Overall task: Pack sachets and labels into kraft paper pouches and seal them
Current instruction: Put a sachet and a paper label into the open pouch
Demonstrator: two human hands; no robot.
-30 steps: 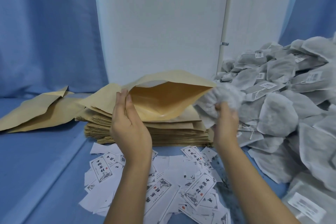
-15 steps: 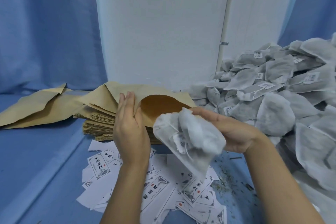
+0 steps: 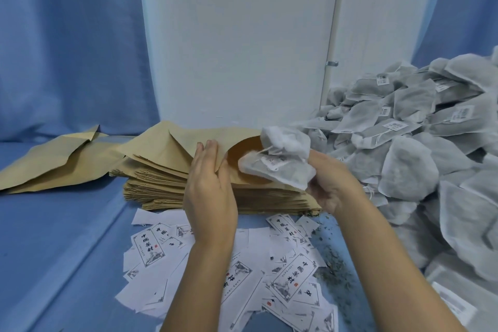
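Way off to the left of the left hand there's a blue curtain, plus a few loose pouches lying flat on the blue table cover. The left hand pinches the top lip of the open kraft pouch, which sits on the pouch stack right in front of it. Printed labels are scattered on the cloth under both wrists. Straight behind is a white wall panel. The right hand, apart from the left, is clamped on a bunch of sachets right at the pouch's mouth. Herb crumbs lie beneath that forearm. Further right: a huge sachet pile and a second curtain.
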